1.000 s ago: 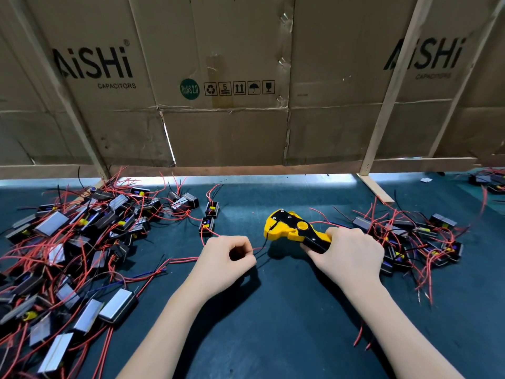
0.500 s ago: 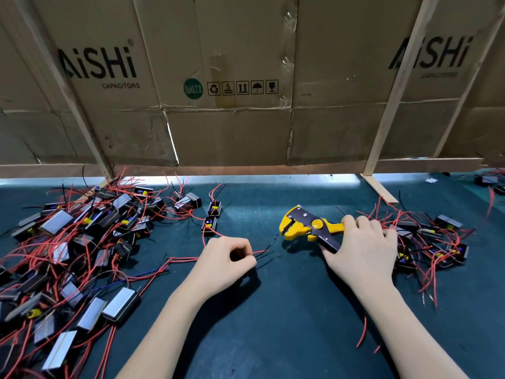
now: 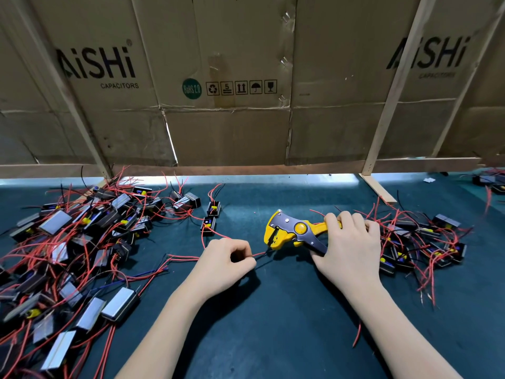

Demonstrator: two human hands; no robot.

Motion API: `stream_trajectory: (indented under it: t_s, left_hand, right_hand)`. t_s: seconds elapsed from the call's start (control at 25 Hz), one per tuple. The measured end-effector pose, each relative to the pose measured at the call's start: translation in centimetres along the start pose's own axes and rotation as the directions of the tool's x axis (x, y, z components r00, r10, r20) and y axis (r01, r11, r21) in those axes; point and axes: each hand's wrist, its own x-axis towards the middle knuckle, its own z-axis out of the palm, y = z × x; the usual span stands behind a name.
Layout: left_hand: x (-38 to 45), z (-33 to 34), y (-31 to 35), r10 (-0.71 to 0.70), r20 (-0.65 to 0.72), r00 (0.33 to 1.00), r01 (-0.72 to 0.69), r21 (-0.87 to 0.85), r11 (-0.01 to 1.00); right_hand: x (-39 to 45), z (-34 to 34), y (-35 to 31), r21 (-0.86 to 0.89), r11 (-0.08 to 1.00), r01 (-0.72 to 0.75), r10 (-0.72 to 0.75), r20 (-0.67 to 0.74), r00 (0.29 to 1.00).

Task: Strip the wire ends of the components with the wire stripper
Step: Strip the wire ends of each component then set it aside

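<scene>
Near the middle of the frame, the left hand (image 3: pixel 224 265) is pinching a red wire (image 3: pixel 259 253) between thumb and curled forefinger, its free end pointing right toward the wire stripper (image 3: pixel 291 232). That wire is running back up and left to a small black component (image 3: pixel 208 225) lying alone on the dark green mat (image 3: pixel 273 324). Right of centre, the right hand (image 3: pixel 352 247) is wrapping its fingers around the yellow and black handles; the handles are looking spread and the jaws are sitting parted, their mouth just beside the wire tip.

To do this step well, I judge the wire end should be fed straight into the jaw mouth, only a short way, and kept taut by the pinch before the handles are squeezed. A slanted or slack wire could strip unevenly or nick the strands. Components are lying heaped in the large pile (image 3: pixel 76 250) at lower left and a smaller heap (image 3: pixel 420 242) at right.
</scene>
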Motion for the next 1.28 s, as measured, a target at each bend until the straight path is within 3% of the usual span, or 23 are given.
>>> stream_trajectory:
  t_s: [0.36, 0.64, 0.76, 0.92, 1.08, 1.28]
  left_hand:
    - [0.0, -0.3, -0.1, -0.044, -0.014, 0.999, 0.044, 0.006, 0.999]
    - [-0.1, -0.4, 0.1, -0.034, 0.019, 0.999, 0.034, 0.007, 0.999]
    - [-0.2, -0.5, 0.1, -0.027, 0.039, 0.999, 0.027, 0.004, 1.0]
    - [-0.2, -0.6, 0.2, -0.011, 0.061, 0.998, 0.013, -0.035, 0.999]
    - [-0.4, -1.0, 0.2, 0.009, 0.187, 0.982, 0.0, -0.048, 0.999]
    - [-0.2, -0.8, -0.1, 0.033, 0.11, 0.993, -0.032, -0.016, 0.999]
  right_hand:
    - [0.1, 0.2, 0.1, 0.004, 0.999, 0.036, -0.036, -0.028, 0.999]
    - [0.1, -0.4, -0.2, 0.058, 0.998, 0.031, -0.036, 0.097, 0.995]
    - [0.4, -0.6, 0.0, 0.064, 0.997, -0.034, 0.022, 0.182, 0.983]
    - [0.5, -0.5, 0.4, -0.056, 0.981, -0.183, 0.192, 0.278, 0.941]
    - [0.7, -0.6, 0.8, -0.009, 0.955, -0.298, 0.292, 0.23, 0.928]
    - [0.4, -0.2, 1.8, 0.094, 0.953, -0.287, 0.275, 0.122, 0.954]
